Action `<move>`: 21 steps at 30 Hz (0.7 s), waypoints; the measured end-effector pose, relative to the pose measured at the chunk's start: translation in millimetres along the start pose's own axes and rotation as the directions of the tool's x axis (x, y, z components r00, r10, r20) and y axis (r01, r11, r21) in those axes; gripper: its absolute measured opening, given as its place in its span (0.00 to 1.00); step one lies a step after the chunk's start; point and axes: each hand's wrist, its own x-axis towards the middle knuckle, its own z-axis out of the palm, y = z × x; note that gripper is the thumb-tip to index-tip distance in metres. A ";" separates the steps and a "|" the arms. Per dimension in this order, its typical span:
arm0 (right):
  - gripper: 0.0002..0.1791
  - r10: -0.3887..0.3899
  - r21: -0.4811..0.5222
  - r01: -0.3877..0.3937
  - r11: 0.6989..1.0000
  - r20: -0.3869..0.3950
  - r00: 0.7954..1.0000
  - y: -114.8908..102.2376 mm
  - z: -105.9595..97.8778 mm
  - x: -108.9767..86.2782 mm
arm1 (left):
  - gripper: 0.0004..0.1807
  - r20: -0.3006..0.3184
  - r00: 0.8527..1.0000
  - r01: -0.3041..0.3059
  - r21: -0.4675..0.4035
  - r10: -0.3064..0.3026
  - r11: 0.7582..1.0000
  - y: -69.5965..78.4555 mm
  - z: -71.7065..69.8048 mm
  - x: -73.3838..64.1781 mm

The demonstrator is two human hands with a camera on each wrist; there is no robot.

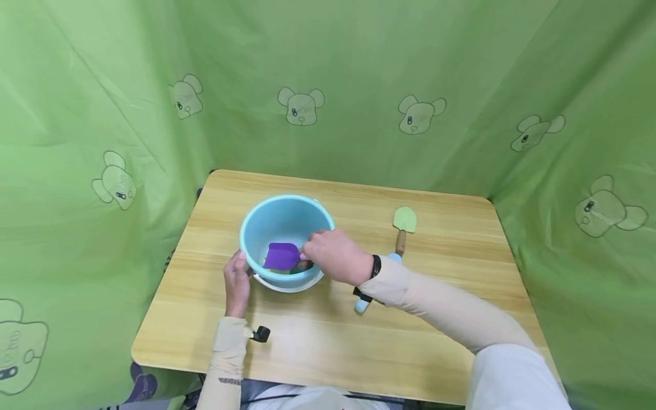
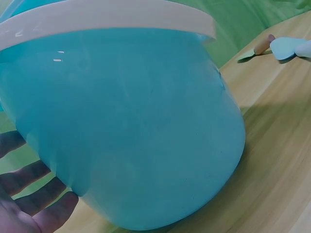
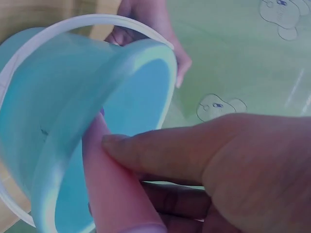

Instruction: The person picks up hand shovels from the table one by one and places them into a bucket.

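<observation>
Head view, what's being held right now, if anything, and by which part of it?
The right grip holds the purple shovel by its handle. The left grip just touches the outside of the blue bucket.

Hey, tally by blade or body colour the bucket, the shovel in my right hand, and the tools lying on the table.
Light blue: 2, the bucket and a tool lying partly under the right arm in the head view
Purple: 1, the shovel in your right hand
Green: 1, the brown-handled spade
Total: 4
</observation>
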 end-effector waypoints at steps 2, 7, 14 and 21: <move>0.13 -0.012 -0.051 0.012 0.999 -0.008 1.000 -3.1 4.2 2.3 | 0.27 -0.004 1.000 -0.006 0.003 0.006 1.000 -0.4 0.0 -0.3; 0.13 -0.017 -0.105 0.017 0.994 -0.007 1.000 -10.3 8.8 10.7 | 0.29 -0.009 1.000 -0.026 0.002 0.026 1.000 -0.6 -0.7 0.2; 0.09 -0.030 -0.123 0.032 0.992 0.019 0.999 -20.7 17.3 25.0 | 0.29 -0.014 0.999 -0.048 -0.006 0.048 0.999 -1.6 -0.1 0.5; 0.06 -0.022 -0.124 0.031 0.992 0.072 0.997 -29.7 28.9 30.3 | 0.29 -0.010 1.000 -0.028 -0.010 0.028 1.000 -3.0 1.4 0.6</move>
